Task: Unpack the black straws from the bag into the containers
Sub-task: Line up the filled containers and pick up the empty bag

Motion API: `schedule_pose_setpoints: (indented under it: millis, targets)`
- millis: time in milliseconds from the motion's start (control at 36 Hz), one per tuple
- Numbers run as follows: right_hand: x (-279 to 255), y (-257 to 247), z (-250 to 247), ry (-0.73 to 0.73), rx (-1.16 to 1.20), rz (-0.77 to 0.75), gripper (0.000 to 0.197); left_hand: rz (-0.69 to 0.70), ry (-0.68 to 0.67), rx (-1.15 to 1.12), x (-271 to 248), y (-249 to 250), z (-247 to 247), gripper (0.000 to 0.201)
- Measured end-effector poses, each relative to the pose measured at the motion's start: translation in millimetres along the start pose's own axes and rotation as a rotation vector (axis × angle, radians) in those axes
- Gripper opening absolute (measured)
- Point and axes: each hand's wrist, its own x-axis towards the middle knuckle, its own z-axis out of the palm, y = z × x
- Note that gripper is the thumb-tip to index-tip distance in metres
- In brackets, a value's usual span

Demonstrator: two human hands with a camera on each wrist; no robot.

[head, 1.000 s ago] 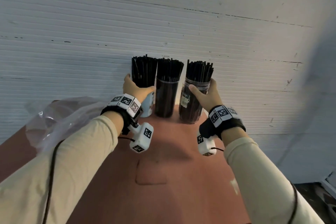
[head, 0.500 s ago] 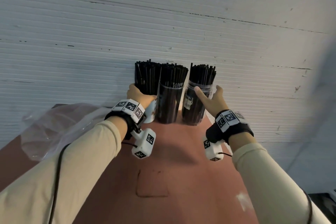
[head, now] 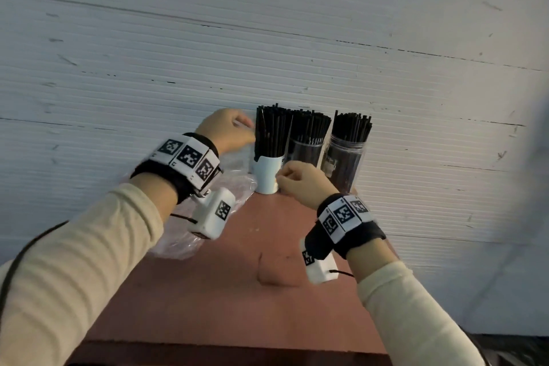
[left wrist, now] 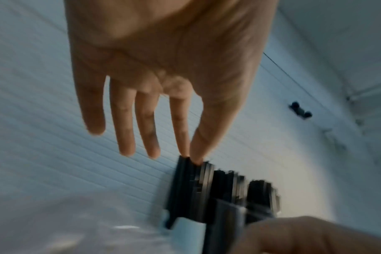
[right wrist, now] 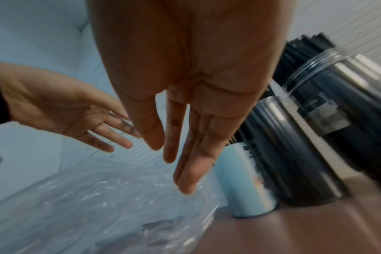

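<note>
Three containers of black straws [head: 273,134] stand in a row against the wall: a white cup [head: 266,177], a middle clear jar [head: 306,151] and a right clear jar [head: 344,165]. My left hand [head: 228,131] is raised just left of the cup's straws. The left wrist view shows its fingers [left wrist: 126,128] straight, the thumb tip at the straw tops. My right hand [head: 300,183] hovers in front of the cup and the middle jar. In the right wrist view its fingers [right wrist: 185,163] are straight and hold nothing. The clear plastic bag [head: 184,241] lies crumpled left of the cup.
The red-brown table [head: 237,291] is narrow, with its front edge near me. A white ribbed wall [head: 297,53] rises right behind the containers. The bag [right wrist: 98,206] covers the table's left side up to the cup [right wrist: 244,185].
Both hands have let go of the outer containers. The left hand rose beside the cup's straw tops. The right hand moved left, from the right jar to in front of the cup.
</note>
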Motion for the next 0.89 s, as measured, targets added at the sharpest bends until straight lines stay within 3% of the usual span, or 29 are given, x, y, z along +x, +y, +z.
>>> schedule_pose_setpoints:
  millis: [83, 167, 306, 444, 556, 694, 778, 889]
  targets:
    - [-2.3, -19.7, 23.8, -0.185, 0.037, 0.024, 0.017, -0.036, -0.151, 0.219, -13.4, -16.7, -29.8, 0.018]
    - [-4.7, -33.3, 43.4, -0.327, 0.045, 0.061, 0.026, -0.077, -0.323, 0.397, -30.0, -35.5, -48.3, 0.033]
    - [-8.1, -45.1, 71.6, -0.51, -0.065, 0.105, 0.038, -0.05, -0.485, 0.308, -58.2, -61.8, -54.1, 0.045]
    - [-16.0, -54.8, 80.2, -0.516, -0.219, 0.093, 0.04, 0.007, -0.288, 0.239, -75.3, -78.2, -50.1, 0.037]
    - [-20.9, -57.3, 75.2, -0.461, -0.232, 0.088, 0.05, 0.017, -0.106, 0.046, -83.0, -78.2, -59.6, 0.032]
    - [-33.7, -65.7, 48.4, -0.258, -0.067, -0.025, 0.05, 0.126, 0.138, -0.246, -97.2, -62.8, -74.2, 0.028]
    - [-46.2, -72.9, 32.9, -0.117, 0.152, -0.158, 0.049, 0.157, 0.174, -0.366, -108.0, -51.8, -71.0, 0.028]
    - [-65.0, -88.3, 19.2, 0.021, 0.419, -0.293, 0.058, 0.2, 0.115, -0.488, -121.7, -32.0, -55.4, 0.026]
